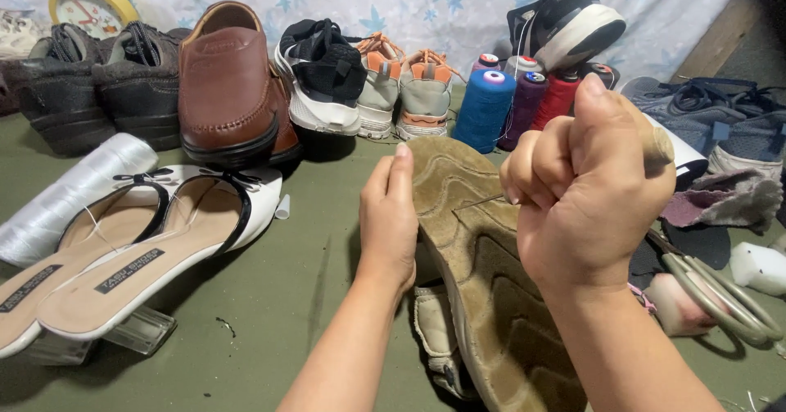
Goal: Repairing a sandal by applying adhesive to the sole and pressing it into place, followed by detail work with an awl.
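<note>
Worn tan shoe sole (pixel 491 297) upturned, left hand (pixel 389 219) fingers pressed against its edge, right hand (pixel 585 195) fisted around wooden-handled awl (pixel 655 142)

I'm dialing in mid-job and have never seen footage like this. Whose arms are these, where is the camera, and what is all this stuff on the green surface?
There is one picture, from a camera worn on a person's head, looking down at their own two bare hands. No machine is involved.

The left hand steadies a worn shoe turned sole up, fingers on its toe end. The right hand is closed in a fist around a wooden-handled tool; its thin metal point touches the sole's edge.

On the green table lie a pair of white heeled sandals at left, and behind them a row of shoes: dark ones, a brown loafer, a black and white sneaker, and a grey and orange pair. Spools of thread in blue, purple and red stand at the back, a roll of white cord at far left, scissors at right.
</note>
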